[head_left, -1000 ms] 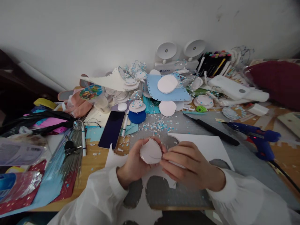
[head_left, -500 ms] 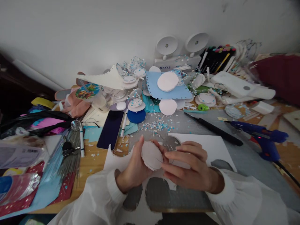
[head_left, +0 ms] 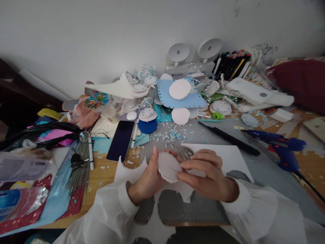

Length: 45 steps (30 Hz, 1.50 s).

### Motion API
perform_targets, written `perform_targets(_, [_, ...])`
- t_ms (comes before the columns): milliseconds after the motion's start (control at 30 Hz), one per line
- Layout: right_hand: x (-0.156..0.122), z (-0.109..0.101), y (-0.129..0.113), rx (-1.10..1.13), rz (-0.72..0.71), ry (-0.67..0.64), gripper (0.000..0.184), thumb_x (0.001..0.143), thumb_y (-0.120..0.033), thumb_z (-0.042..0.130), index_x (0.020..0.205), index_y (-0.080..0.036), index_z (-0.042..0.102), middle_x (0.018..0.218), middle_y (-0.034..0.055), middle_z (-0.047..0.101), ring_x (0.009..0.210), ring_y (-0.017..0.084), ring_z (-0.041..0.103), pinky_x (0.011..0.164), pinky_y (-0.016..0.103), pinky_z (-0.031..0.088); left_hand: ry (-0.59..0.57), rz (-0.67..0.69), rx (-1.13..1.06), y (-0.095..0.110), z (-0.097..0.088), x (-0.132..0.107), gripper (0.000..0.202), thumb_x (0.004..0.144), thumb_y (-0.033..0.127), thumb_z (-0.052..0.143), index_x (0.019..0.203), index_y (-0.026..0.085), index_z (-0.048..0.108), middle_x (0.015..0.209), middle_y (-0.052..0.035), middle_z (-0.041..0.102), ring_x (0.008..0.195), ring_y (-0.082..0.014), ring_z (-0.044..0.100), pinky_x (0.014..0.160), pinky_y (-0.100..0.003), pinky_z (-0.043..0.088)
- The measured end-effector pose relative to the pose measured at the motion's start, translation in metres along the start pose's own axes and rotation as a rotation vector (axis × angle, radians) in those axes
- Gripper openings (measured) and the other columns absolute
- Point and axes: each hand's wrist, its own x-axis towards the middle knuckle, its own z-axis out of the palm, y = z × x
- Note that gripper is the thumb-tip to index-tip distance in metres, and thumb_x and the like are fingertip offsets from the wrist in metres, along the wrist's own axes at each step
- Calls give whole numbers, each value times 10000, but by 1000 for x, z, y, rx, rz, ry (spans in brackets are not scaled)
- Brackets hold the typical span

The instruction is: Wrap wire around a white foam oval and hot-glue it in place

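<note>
My left hand (head_left: 149, 179) is closed round the left edge of a round white paper disc (head_left: 169, 167) with a ragged rim, thumb upright beside it. At the disc's right edge, my right hand (head_left: 205, 174) pinches a thin wire between thumb and fingertips. A short length of the wire lies across the disc's face; exactly where it is gripped is hard to see. Behind the hands, a thin pale wire loop (head_left: 188, 152) curves out. Beneath them lies a white sheet (head_left: 220, 157) with rounded pieces cut out, on a grey cutting mat (head_left: 182, 210).
A blue glue gun (head_left: 281, 144) with a red light and a black-handled pointed tool (head_left: 231, 139) lie on the right. To the left are a phone (head_left: 121, 140), a white pen (head_left: 135, 134) and thin wires (head_left: 80, 179). Paper scraps (head_left: 172, 135) and layered discs lie behind.
The view has shifted slightly. The disc has turned a little in my left hand, and my right fingertips have moved closer over its right edge.
</note>
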Motion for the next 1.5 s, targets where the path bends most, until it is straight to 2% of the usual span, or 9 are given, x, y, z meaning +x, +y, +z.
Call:
perform_targets(233, [-8, 2, 2, 34, -49, 28, 204, 765, -84, 688, 838, -272, 659, 851, -5, 619, 858, 176, 487, 784, 323, 473, -206, 86, 93, 5, -6, 0, 477, 852, 586, 532, 1079, 169, 573, 932, -75, 663, 806, -193, 634, 735, -292, 483])
perform_targets(433, [-18, -2, 7, 263, -13, 45, 134, 829, -232, 552, 957, -195, 553, 1009, 71, 575, 938, 229, 518, 810, 423, 460, -370, 191, 234, 10, -13, -2, 524, 821, 423, 657, 1268, 229, 465, 1170, -111, 614, 1028, -226, 600, 845, -317, 465])
perform_targets(667, [-14, -5, 7, 645, 536, 231, 120, 912, -255, 478, 973, -223, 577, 935, 69, 560, 900, 225, 539, 797, 401, 449, -480, 200, 372, 13, -14, -3, 692, 718, 333, 774, 1313, 249, 430, 1289, -138, 559, 1177, -293, 539, 963, -427, 401])
perform_targets(867, [-4, -5, 19, 789, 738, -79, 90, 911, -269, 560, 886, -239, 642, 861, 33, 602, 837, 178, 574, 697, 300, 466, -534, 107, 415, 18, -14, -6, 664, 660, 290, 807, 1214, 241, 444, 1254, -146, 595, 1200, -279, 522, 956, -406, 380])
perform_targets(1000, [-4, -3, 21, 832, 650, -206, 99, 843, -310, 666, 913, -242, 650, 848, 26, 617, 835, 179, 581, 723, 311, 470, -522, 98, 445, 17, -15, -7, 571, 654, 274, 802, 1131, 232, 490, 1109, -92, 623, 984, -216, 599, 805, -302, 422])
perform_targets(1133, [-5, -2, 21, 694, 532, -179, 131, 849, -214, 639, 744, -214, 560, 714, -2, 557, 702, 152, 522, 647, 299, 420, -479, 99, 531, 18, -17, -8, 519, 741, 355, 734, 1178, 232, 480, 1120, -95, 583, 922, -201, 593, 747, -288, 437])
perform_targets(1300, [-6, -3, 21, 518, 456, -187, 202, 859, -130, 559, 705, -208, 454, 678, -12, 477, 668, 143, 462, 625, 293, 373, -250, 486, 872, 22, -19, -8, 263, 895, 292, 563, 1143, 205, 565, 1161, -112, 584, 1151, -252, 535, 989, -401, 400])
perform_targets(1400, [-6, -2, 20, 481, 403, -223, 207, 858, -114, 538, 711, -209, 427, 683, -9, 469, 671, 143, 450, 622, 291, 362, -53, 680, 1151, 23, -18, -8, 168, 910, 221, 531, 1060, 199, 605, 1030, -82, 635, 1005, -208, 592, 911, -361, 446])
perform_targets(1500, [-7, -1, 18, 449, 360, -250, 217, 852, -108, 527, 707, -211, 404, 678, -7, 471, 665, 145, 442, 619, 295, 354, 7, 850, 1421, 22, -17, -7, 139, 871, 166, 567, 1005, 186, 603, 923, -56, 652, 891, -180, 603, 805, -316, 466])
